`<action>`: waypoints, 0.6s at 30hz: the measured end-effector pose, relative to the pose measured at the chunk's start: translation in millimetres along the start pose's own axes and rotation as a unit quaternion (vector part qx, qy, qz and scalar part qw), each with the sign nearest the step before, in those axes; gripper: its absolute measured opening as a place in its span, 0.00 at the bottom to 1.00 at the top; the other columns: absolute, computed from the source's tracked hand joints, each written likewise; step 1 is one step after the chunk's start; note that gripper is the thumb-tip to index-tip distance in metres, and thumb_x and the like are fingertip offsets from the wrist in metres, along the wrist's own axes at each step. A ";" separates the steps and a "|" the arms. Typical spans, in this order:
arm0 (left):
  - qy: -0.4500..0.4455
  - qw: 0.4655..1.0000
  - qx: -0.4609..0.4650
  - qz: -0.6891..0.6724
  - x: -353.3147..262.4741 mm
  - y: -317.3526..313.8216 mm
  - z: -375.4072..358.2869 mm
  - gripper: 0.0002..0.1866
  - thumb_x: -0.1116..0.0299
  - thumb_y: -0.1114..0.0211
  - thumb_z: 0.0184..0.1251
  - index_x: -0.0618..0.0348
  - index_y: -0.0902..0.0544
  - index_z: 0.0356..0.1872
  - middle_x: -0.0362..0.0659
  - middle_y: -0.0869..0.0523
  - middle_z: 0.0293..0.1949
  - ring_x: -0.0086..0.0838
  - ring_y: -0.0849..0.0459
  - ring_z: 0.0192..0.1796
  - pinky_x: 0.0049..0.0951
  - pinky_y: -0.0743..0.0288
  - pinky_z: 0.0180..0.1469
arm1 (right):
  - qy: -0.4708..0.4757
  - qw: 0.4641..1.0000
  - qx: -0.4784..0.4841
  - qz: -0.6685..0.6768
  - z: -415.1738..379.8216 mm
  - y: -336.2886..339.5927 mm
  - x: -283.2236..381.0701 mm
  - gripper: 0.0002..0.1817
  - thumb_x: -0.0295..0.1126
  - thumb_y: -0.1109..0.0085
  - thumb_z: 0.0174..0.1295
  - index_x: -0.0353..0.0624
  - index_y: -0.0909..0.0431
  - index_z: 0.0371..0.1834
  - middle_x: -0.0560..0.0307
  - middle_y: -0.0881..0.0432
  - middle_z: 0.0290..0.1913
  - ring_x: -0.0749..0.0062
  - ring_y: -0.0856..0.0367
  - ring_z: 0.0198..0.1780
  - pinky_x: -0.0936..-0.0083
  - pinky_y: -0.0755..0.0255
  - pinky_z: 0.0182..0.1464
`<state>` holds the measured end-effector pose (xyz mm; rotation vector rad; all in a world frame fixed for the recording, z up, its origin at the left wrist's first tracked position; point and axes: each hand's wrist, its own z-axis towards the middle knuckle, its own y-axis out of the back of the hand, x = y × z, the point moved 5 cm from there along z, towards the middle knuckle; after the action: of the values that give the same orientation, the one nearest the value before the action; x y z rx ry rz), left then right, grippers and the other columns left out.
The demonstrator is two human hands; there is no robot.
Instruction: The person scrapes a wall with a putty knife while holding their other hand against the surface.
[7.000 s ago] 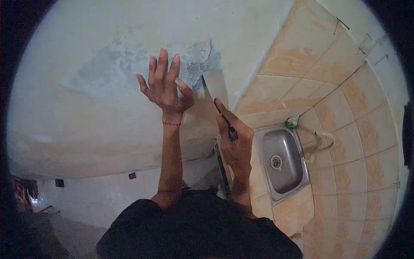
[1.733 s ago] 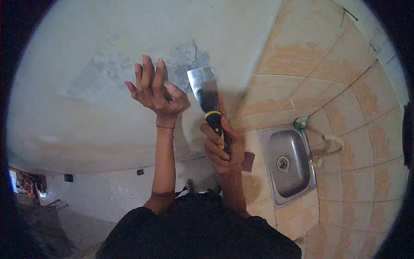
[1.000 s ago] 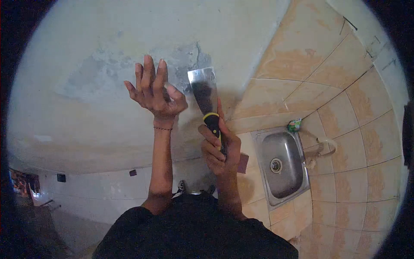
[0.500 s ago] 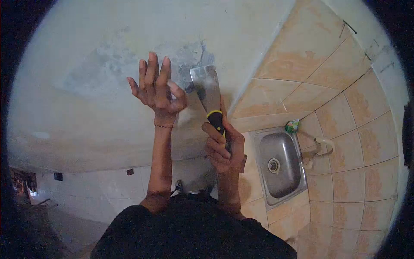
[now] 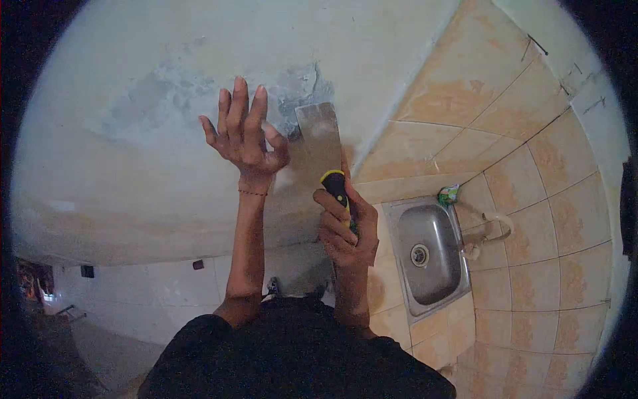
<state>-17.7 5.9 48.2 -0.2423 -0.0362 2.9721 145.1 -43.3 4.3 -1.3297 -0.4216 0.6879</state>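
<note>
My right hand (image 5: 347, 226) is wrapped round the black-and-yellow handle of a putty knife (image 5: 319, 136). Its wide metal blade points up the wall, with the edge at the lower right of a rough grey patch (image 5: 292, 90) where the surface is worn and cracked. To the left, my left hand (image 5: 247, 136) is raised in front of the wall (image 5: 159, 173), fingers spread and thumb bent, holding nothing. A thin dark bracelet (image 5: 252, 192) circles that wrist.
At the right, a steel sink (image 5: 432, 256) is set in a tiled counter, with a green packet (image 5: 449, 194) at its corner. A pale tap or pipe (image 5: 495, 228) sticks out beside it. Orange-patterned tiles (image 5: 535, 246) cover the right-hand wall. Floor (image 5: 133, 299) shows at the lower left.
The putty knife's blade has tilted slightly and its shine has dulled. My left hand has shifted slightly to the right in view, fingers still spread.
</note>
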 end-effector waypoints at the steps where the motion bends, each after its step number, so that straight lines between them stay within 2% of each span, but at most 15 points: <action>1: 0.000 1.000 0.001 0.000 -0.7 0.6 1.0 0.24 0.59 0.54 0.71 0.45 0.17 0.62 0.40 0.20 0.68 0.35 0.31 0.75 0.47 0.66 0.83 | 0.001 1.000 -0.009 0.007 -1.1 1.5 -0.7 0.24 0.38 0.66 0.83 0.63 0.42 0.79 0.61 0.40 0.27 0.86 0.44 0.11 0.89 0.43 0.06; 7: 0.002 1.000 -0.002 -0.003 1.1 -1.0 0.8 0.23 0.59 0.52 0.70 0.45 0.16 0.61 0.40 0.21 0.68 0.35 0.31 0.75 0.47 0.66 0.83 | 0.012 0.999 0.014 -0.035 4.5 -2.4 -2.0 0.24 0.39 0.67 0.83 0.66 0.43 0.80 0.59 0.40 0.28 0.85 0.45 0.11 0.89 0.43 0.06; 10: -0.002 1.000 0.002 -0.002 -0.4 0.7 -1.4 0.24 0.60 0.51 0.69 0.45 0.16 0.61 0.40 0.21 0.68 0.35 0.30 0.75 0.47 0.66 0.83 | -0.005 1.000 0.017 0.008 -1.7 0.0 -4.0 0.24 0.38 0.67 0.83 0.67 0.43 0.80 0.59 0.39 0.29 0.85 0.45 0.11 0.89 0.42 0.06; 18: -0.006 1.000 0.002 -0.002 -0.4 0.5 0.5 0.25 0.62 0.51 0.66 0.45 0.17 0.62 0.41 0.20 0.68 0.36 0.30 0.75 0.46 0.67 0.83 | 0.004 1.000 0.022 -0.011 -1.8 1.4 -5.5 0.25 0.37 0.66 0.83 0.66 0.44 0.80 0.60 0.39 0.29 0.85 0.44 0.12 0.89 0.41 0.07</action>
<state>-17.4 5.4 48.8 -0.2238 -0.0331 2.9695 141.9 -48.3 3.2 -1.2845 -0.4108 0.6704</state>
